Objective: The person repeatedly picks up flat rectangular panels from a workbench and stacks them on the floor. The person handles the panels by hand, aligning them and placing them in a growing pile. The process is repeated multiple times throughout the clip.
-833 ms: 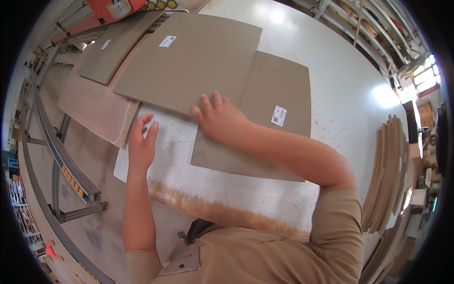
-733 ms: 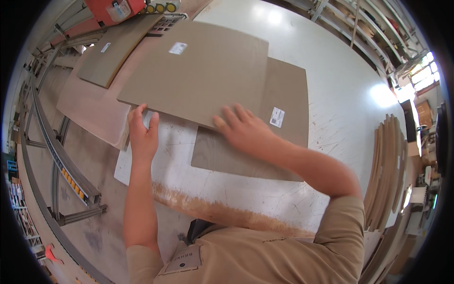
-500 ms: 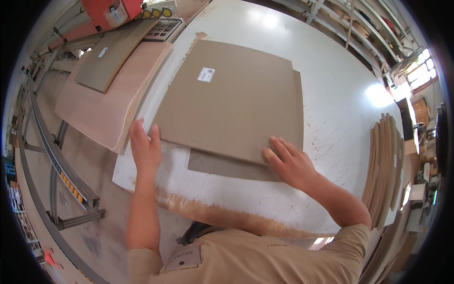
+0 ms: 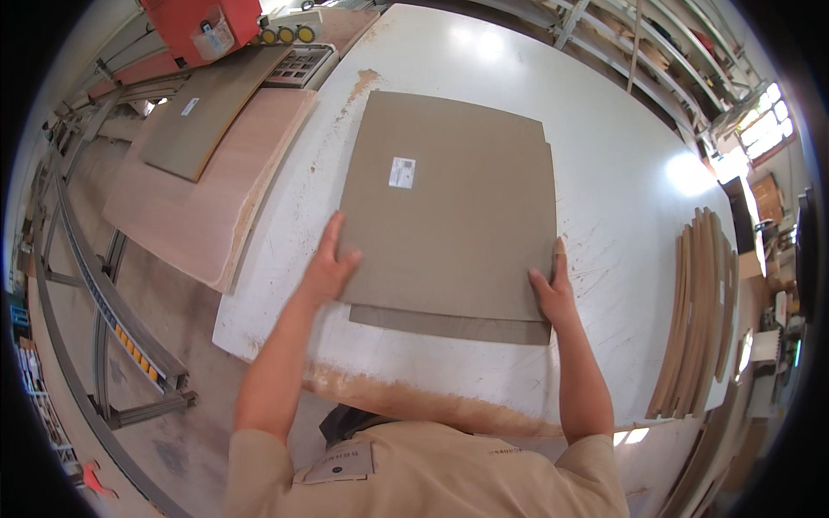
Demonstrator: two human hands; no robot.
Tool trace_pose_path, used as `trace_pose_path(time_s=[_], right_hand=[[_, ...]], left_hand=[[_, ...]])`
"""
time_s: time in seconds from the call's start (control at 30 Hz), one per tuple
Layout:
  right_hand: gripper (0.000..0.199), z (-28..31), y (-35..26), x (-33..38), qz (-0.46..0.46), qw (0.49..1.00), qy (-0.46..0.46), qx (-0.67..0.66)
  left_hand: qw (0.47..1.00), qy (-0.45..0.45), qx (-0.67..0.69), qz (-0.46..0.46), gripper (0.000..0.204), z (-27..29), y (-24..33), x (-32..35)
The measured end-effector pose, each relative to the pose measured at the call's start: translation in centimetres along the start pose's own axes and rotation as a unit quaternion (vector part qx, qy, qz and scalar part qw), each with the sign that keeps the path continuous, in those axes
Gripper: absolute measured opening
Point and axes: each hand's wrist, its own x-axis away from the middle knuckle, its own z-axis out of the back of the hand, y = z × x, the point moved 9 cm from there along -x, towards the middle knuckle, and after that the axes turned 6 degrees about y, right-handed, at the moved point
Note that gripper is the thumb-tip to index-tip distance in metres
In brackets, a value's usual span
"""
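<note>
The upper panel (image 4: 453,224) lies at centre frame over the lower panel (image 4: 449,326), on the white desk (image 4: 622,190); uneven side pressure from the left hand (image 4: 330,266) and right hand (image 4: 555,287) could skew it, and sliding contact could scuff its face; both hands flank its edges, fingers and thumbs parted, no closed grip visible; the panel appears flat, grey-brown, near-rectangular, with a white label (image 4: 402,172) toward its upper left.

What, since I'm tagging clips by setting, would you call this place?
Probably a woodworking shop: stacked brown panels on a worn white worktable, with long brown strips near its right edge.
</note>
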Motion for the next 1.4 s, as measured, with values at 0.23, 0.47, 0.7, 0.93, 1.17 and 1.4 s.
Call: trace_pose_path(time_s=[0.23, 0.47, 0.7, 0.93, 1.17, 1.4], right_hand=[[0.083, 3.7, 1.7, 5.0, -0.101, 0.994, 0.011, -0.042], [0.076, 4.3, 1.2, 6.0, -0.145, 0.981, 0.101, 0.074], [0.061, -9.4, -13.3, -3.3, 0.039, 0.986, 0.060, 0.151], [0.073, -34.2, -22.4, -12.7, -0.023, 0.994, -0.077, -0.078], [0.063, -41.4, -22.8, -13.6, -0.233, 0.917, -0.064, -0.318], [0.052, -31.4, -20.0, -12.6, -0.228, 0.941, 0.049, -0.243]], left_hand=[[0.994, -0.050, -0.054, -0.087, 0.088, -4.2, 0.2, 5.2], [0.973, -0.175, -0.100, -0.114, 0.090, -1.6, 3.0, 3.6], [0.820, 0.255, -0.509, -0.055, 0.078, 29.0, -0.6, -12.1], [0.831, 0.153, -0.535, -0.009, 0.087, 28.7, -5.2, -11.9], [0.957, -0.039, -0.271, -0.098, 0.076, 18.6, 0.4, -5.9], [0.936, 0.228, -0.264, -0.041, 0.054, 33.5, 0.9, -9.1]])
